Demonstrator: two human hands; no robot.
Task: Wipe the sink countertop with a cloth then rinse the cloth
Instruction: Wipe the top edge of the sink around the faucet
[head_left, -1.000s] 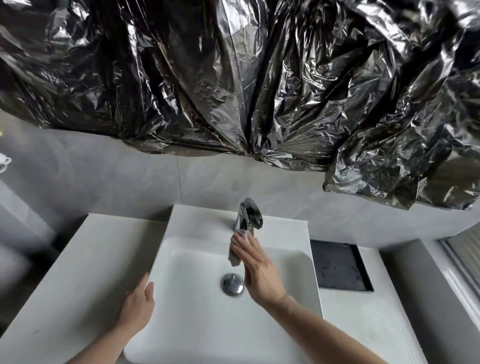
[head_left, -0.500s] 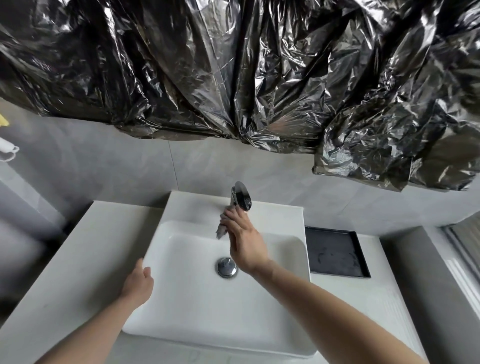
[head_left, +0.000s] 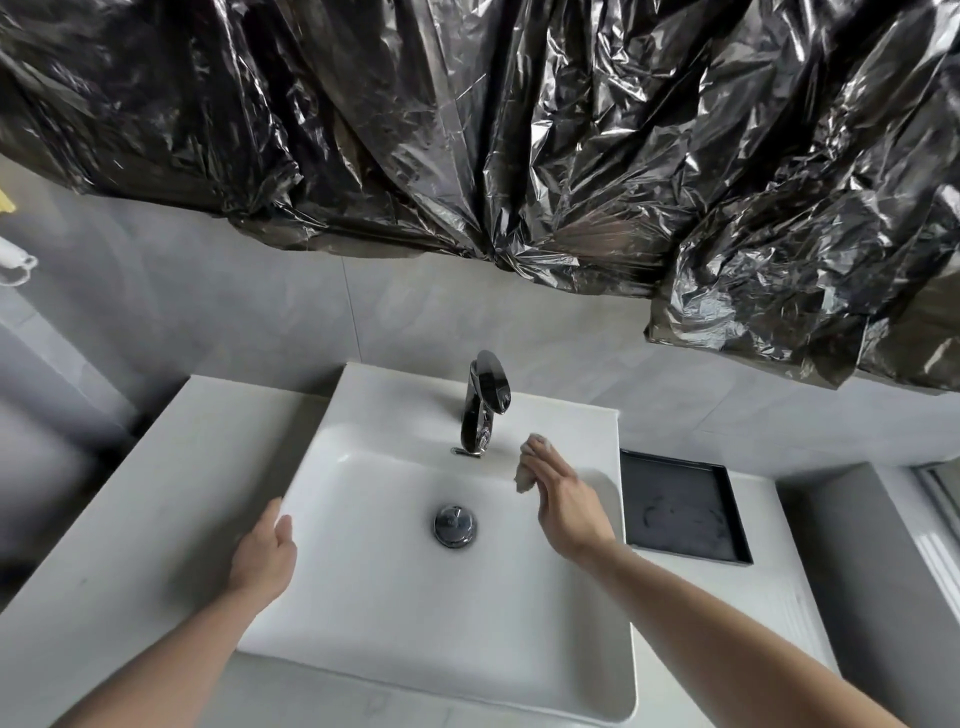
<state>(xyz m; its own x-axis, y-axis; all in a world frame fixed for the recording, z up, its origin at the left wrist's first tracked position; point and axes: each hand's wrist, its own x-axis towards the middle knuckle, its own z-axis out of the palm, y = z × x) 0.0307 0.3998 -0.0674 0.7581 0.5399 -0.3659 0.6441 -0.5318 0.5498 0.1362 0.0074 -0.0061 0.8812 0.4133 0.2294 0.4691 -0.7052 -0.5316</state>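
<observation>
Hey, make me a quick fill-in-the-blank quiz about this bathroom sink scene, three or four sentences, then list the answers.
1. The right hand presses a small cloth against the sink rim, to the ____ of the faucet in the picture.
2. The left hand rests on the ____ edge of the sink.
3. The round metal drain sits in the basin, directly below the ____.
4. The tray set on the countertop is ____ in colour.

Missing words: right; left; faucet; black

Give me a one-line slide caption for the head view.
Right hand presses a small beige cloth on the white ceramic sink rim beside the chrome faucet; left hand braces the left edge.
</observation>
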